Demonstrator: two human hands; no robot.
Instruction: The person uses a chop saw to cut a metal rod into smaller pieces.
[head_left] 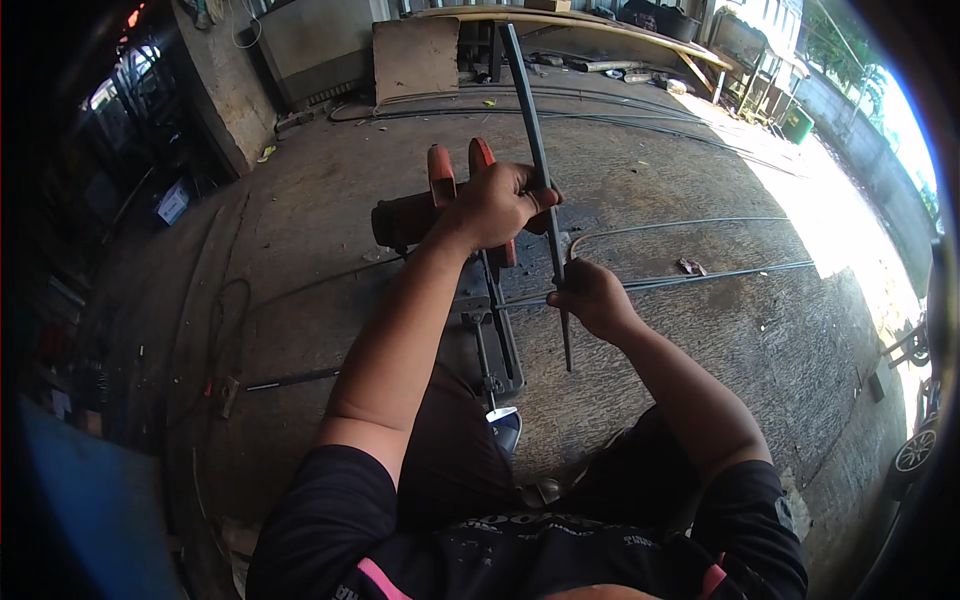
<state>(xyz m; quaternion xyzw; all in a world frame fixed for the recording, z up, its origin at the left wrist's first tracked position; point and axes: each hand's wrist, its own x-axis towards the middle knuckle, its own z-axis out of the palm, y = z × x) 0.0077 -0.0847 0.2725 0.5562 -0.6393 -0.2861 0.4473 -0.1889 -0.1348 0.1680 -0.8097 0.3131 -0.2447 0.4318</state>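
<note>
A long dark steel bar (pixel 530 120) runs from far ahead down toward my lap. My left hand (pixel 497 205) is closed around the bar and also rests on the handle of a red-and-black cut-off saw (pixel 420 215) standing on the concrete floor. My right hand (pixel 592 298) grips the same bar nearer its lower end. The saw's dark base and clamp (pixel 492 335) lie between my knees, partly hidden by my left forearm.
Thin steel rods (pixel 700 275) and cables lie across the concrete on the right and far side. A board (pixel 415 55) leans at the back by stacked timber. Dark clutter lines the left side. A car wheel (pixel 915 452) shows at the right edge.
</note>
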